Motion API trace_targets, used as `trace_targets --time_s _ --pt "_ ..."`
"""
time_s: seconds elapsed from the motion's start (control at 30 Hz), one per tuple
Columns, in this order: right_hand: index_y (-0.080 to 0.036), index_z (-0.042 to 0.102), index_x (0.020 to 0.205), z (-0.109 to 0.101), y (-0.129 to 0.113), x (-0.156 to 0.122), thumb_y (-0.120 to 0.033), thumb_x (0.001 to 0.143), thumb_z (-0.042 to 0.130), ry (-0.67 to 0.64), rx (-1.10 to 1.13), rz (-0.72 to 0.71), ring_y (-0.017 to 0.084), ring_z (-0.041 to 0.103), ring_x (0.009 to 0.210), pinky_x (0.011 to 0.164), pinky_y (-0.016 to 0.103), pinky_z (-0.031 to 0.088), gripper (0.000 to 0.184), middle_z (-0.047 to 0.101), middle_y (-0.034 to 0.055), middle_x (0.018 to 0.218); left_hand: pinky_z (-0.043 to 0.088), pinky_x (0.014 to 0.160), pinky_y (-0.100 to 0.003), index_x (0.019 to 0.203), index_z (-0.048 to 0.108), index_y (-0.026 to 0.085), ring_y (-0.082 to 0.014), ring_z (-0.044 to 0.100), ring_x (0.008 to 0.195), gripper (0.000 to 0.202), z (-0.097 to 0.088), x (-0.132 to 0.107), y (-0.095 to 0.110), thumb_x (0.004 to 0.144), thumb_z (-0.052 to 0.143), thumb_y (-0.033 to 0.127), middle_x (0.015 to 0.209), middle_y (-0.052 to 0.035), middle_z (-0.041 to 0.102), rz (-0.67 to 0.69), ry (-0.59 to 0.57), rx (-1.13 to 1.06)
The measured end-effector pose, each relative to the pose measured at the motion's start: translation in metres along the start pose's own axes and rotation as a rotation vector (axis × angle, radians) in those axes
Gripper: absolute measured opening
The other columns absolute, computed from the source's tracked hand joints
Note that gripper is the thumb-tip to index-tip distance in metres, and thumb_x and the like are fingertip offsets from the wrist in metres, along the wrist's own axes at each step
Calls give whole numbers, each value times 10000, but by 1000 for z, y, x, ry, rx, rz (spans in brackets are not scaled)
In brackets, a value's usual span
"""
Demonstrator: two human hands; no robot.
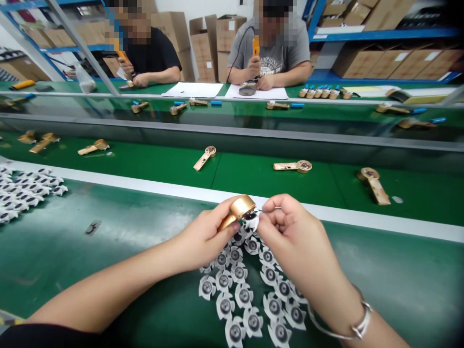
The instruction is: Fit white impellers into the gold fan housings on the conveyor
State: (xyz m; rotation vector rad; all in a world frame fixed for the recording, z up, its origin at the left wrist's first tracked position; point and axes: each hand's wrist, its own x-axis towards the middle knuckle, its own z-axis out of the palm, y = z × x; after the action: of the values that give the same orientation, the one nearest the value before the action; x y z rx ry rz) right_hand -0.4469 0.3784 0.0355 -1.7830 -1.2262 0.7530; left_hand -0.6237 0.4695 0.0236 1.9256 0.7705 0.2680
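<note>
Above the bench, my left hand (213, 231) is closed around a gold handheld fan housing (242, 207), its round head tilted toward the right. My right hand (292, 229) pinches a white fan blade (251, 221) with a dark centre, right at the open face of that housing. Whether the blade sits inside the housing or only touches it, I cannot tell. Below and between my hands, several more white fan blades (243, 295) lie in rows on the green bench.
Another batch of fan blades (21, 193) lies at the left. Beyond the pale bench edge, a green conveyor (246, 169) carries several gold fan housings (297, 166). Across the line, two people hold orange tools (256, 46). Cardboard boxes (391, 63) stand behind them.
</note>
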Motion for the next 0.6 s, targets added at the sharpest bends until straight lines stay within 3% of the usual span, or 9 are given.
trace_targets --time_s 0.23,0.37,0.6 --pt "-242 500 903 -2 -9 -4 -251 891 526 -29 -38 33 89 409 444 421 193 308 30 549 -79 557 373 618 -241 1487 311 330 -126 485 649 535 0 -5 6 984 433 194 772 46 548 54 -7 120" --pt "-269 459 1016 0 -6 -2 -234 902 522 -36 30 22 95 429 466 436 195 314 135 543 -99 581 372 582 -229 1505 266 315 -120 499 599 552 -2 -4 2 989 412 181 749 46 562 101 1 211" --pt "-279 352 1133 7 6 5 -283 926 480 -169 365 196 111 454 510 452 193 343 243 517 -110 595 451 591 -270 1575 150 233 -186 630 671 671 4 -6 -12 951 381 143 955 -73 697 251 41 570"
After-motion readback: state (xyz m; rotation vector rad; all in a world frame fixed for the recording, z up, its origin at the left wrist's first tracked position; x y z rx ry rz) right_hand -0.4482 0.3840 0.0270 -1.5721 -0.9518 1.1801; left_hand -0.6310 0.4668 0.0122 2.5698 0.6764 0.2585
